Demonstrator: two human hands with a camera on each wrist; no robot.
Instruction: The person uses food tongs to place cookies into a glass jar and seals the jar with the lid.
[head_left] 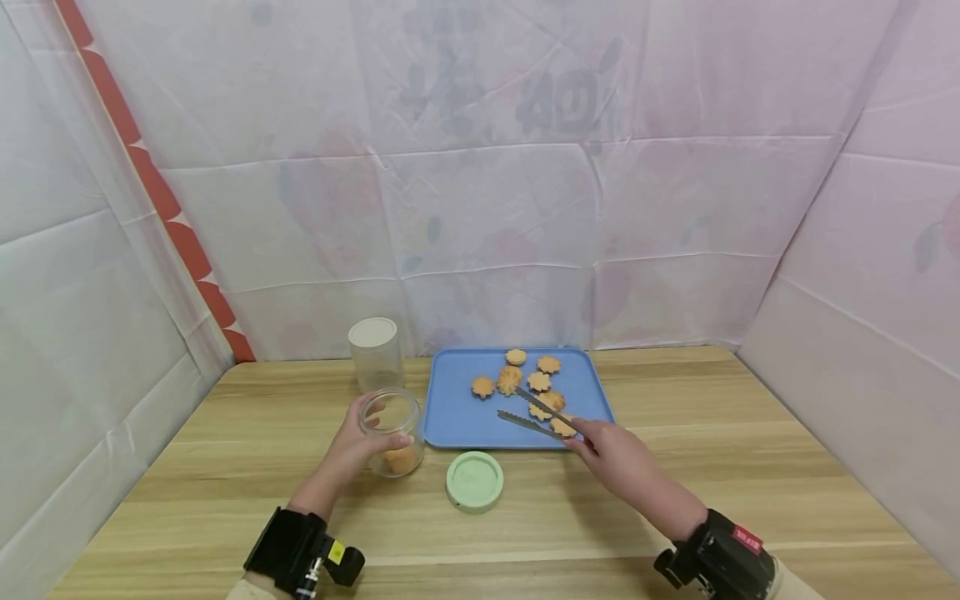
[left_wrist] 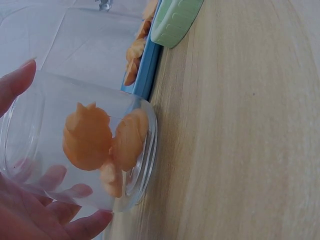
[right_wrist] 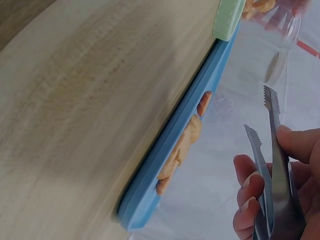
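Note:
My left hand (head_left: 351,446) grips a clear glass jar (head_left: 392,431) that stands on the wooden table, left of a blue tray (head_left: 456,408). Several orange flower-shaped cookies (left_wrist: 95,142) lie inside the jar (left_wrist: 75,145), my left-hand fingers (left_wrist: 47,210) curled round its wall. My right hand (head_left: 611,450) holds metal tongs (head_left: 538,413) over the tray's front right; their toothed tips (right_wrist: 260,117) stand slightly apart with nothing between them. More cookies (head_left: 525,382) lie on the tray. A pale green lid (head_left: 474,480) lies flat in front of the tray.
A second clear jar with a white lid (head_left: 375,352) stands behind the open jar, near the tray's back left corner. White fabric walls close in the table on three sides. Bare wood (head_left: 750,450) stretches right of the tray.

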